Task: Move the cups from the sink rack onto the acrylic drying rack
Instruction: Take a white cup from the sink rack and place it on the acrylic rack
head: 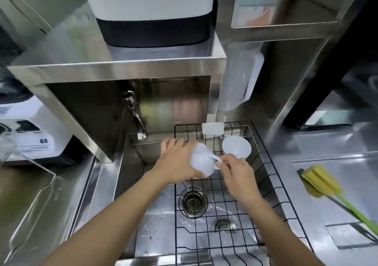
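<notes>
Gripping a white cup [201, 161] over the sink rack [266, 186], the left hand [180, 161] wraps its body while the right hand [235, 171] pinches the handle, probably to steady a wet lift. A second cup [236, 148] sits at the rack's far end.

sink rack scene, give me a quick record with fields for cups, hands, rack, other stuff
held cup: white mug, lifted above the wire rack, tilted
left hand: wrapped around the mug body
right hand: fingers pinching the mug handle
second cup: white, resting in the rack's far right corner, untouched
rack: black wire, set across the right part of the sink
sink: steel, wet floor, drain showing through the rack
faucet: at the sink's back left
brush: yellow-green on the counter to the right
</notes>
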